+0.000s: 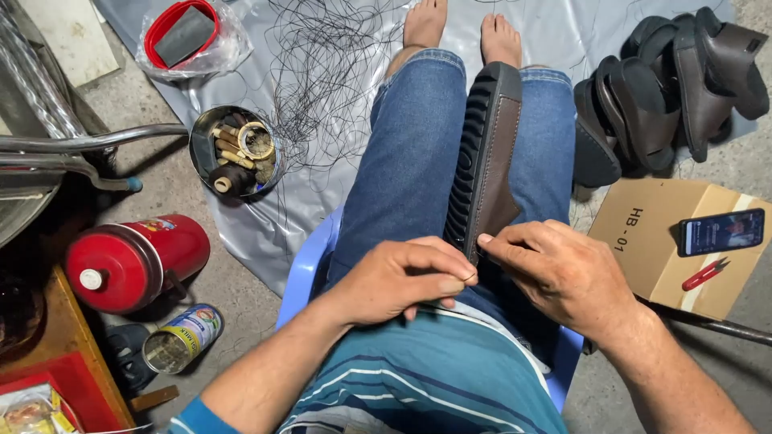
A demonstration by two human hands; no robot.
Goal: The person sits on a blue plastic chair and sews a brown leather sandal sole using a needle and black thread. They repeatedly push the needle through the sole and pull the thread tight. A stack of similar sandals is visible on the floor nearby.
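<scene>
The sandal (pixel 482 161) clamped between the knees looks like matt brown leather with a ribbed black rubber sole, sitting on faded denim jeans (pixel 410 161). Far left, the round tin (pixel 235 151) is dull metal, the red flask (pixel 133 261) is glossy, and the sheet (pixel 265 217) underneath is smooth grey plastic. On the right, the box (pixel 651 241) is plain matt cardboard.

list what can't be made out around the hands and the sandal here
Head view:
- Near end of the sandal: covered by the left hand and right hand.
- Anything pinched in either grip: too small, hidden by fingers.
- Phone screen: too small.
- Metal tin contents: jumbled, partly shadowed.
</scene>
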